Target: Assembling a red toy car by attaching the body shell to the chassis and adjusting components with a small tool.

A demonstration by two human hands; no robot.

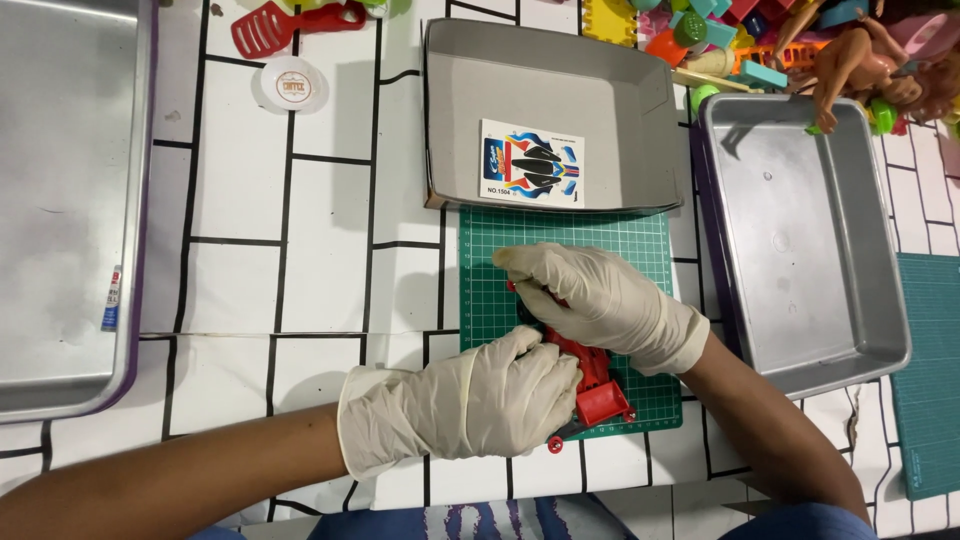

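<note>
Both gloved hands, left (480, 400) and right (590, 300), close their fingers around a red toy car (592, 385) overhanging the green mat's (560, 235) near edge.

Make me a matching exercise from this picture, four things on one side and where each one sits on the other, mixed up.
Things:
1. red toy car
2. sticker sheet
3. red toy spatula
4. small tube

Places:
A. in the left metal tray
B. in the grey cardboard box lid
C. on the green cutting mat, between both gloved hands
D. top of the table, left of the lid

Pairs: 1-C, 2-B, 3-D, 4-A
</note>
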